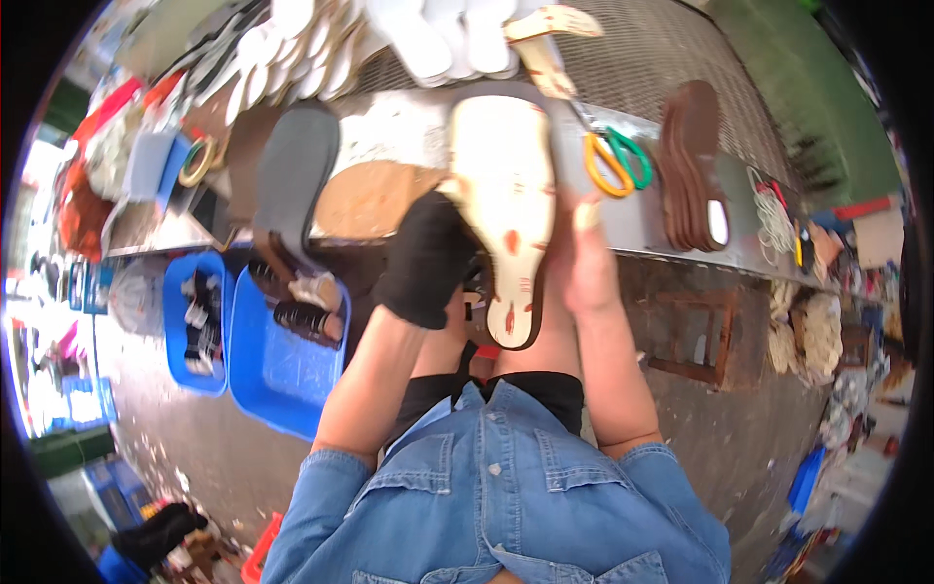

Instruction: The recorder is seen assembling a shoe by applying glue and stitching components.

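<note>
Upright in front of me is a long shoe sole [506, 185], its cream face towards me with reddish-brown patches and a dark rim around it. My left hand [428, 258], in a black glove, grips its left edge. At its right edge is my bare right hand [589, 268], thumb pointing up and the other fingers mostly hidden behind the sole. Scissors [613, 161] with one yellow and one green handle lie just beyond the right hand. A tan oval sheet [375, 200] and a dark grey sole [295, 170] lie left of the held sole.
White soles [418, 39] are heaped at the far side of the bench [637, 219]. Brown soles [693, 165] stack at right, near white cord [773, 219]. Two blue bins [282, 375] stand below on the left, holding dark items. A wooden frame [696, 336] is under the bench.
</note>
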Demonstrator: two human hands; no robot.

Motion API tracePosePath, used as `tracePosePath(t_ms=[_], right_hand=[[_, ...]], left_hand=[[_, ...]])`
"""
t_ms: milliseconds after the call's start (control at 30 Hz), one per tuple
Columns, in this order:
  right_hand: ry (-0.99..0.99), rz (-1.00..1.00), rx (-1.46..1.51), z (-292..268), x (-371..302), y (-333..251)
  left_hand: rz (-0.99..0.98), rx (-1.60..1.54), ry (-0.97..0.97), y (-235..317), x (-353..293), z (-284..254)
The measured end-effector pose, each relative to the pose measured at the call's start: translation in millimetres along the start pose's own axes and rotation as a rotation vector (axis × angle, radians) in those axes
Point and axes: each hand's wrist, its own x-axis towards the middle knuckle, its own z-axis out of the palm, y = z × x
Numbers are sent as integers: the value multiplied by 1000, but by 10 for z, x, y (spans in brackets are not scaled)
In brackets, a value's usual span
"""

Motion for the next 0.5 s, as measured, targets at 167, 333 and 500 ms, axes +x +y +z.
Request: tracePosePath(t_ms=[167, 333, 500], right_hand=[[-390, 221, 218, -218, -354, 191], [161, -189, -526, -589, -367, -475], [827, -635, -1631, -1212, -115, -1219]], left_hand=[[-99, -681, 162, 86, 197, 187], [-160, -325, 37, -163, 253, 54], [-208, -103, 74, -209, 151, -67]])
